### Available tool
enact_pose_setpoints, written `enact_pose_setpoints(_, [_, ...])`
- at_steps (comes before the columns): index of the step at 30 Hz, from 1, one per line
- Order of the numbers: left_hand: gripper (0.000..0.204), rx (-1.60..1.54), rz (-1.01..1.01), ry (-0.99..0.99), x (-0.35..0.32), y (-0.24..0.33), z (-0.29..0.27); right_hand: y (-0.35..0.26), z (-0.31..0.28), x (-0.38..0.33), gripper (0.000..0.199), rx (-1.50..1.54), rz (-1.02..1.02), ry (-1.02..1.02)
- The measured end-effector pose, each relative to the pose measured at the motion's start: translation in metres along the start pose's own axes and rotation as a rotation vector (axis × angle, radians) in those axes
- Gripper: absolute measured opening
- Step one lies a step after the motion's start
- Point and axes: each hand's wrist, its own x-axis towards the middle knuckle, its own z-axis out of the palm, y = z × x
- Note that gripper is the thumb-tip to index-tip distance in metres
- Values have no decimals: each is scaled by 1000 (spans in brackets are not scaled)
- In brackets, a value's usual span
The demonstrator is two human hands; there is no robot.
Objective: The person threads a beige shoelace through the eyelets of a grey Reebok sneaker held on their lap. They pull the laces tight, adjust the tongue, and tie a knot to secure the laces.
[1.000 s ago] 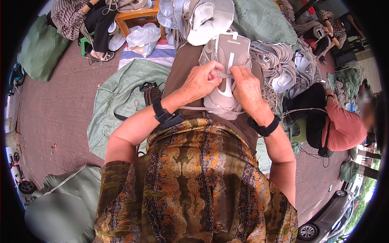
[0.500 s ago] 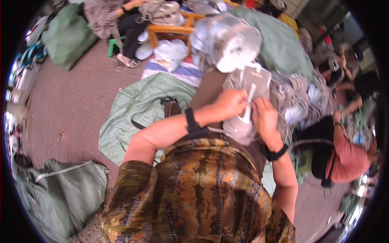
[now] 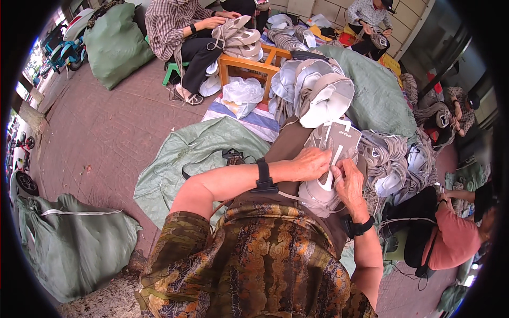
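Observation:
A grey-and-beige shoe upper (image 3: 318,199) lies across my lap, its tongue (image 3: 345,139) pointing away from me and a white strip running down its middle. My left hand (image 3: 307,164) is closed in a pinch at the left edge of the upper's opening. On the opposite edge, the bent fingers of my right hand (image 3: 349,184) pinch the upper close to the white strip. Whether a lace is between the fingertips is too small to tell. A pale cord (image 3: 291,196) trails from the upper's left side. Just beyond the tongue sits a stack of white-lined shoe uppers (image 3: 331,98).
Bundled uppers (image 3: 387,164) are piled at my right beside a large green sack (image 3: 371,87). An orange wooden frame (image 3: 246,66) stands ahead, with a plastic bag (image 3: 242,96) before it. Green sacking (image 3: 164,153) lies at left. Co-workers (image 3: 177,26) sit around; one in pink (image 3: 450,238) is close right.
The view has shifted, so the surroundings sit lower and look sharper. Both hands stay at the upper's opening, with the right hand's fingers slightly lower along its edge.

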Motion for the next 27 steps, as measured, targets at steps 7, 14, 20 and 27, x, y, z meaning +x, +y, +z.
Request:
enact_pose_setpoints(7, [16, 326, 78, 68, -71, -58, -62, 1, -18, -5, 31, 745, 309, -14])
enact_pose_setpoints(14, [11, 562, -284, 368, -211, -138, -172, -21, -59, -36, 27, 743, 255, -87])
enact_pose_setpoints(20, [11, 821, -476, 548, -305, -193, -230, -33, -127, -57, 20, 1031, 92, 221])
enact_pose_setpoints(27, [16, 1009, -584, 643, -347, -255, -289, 48, -246, -80, 8, 1517, 104, 453])
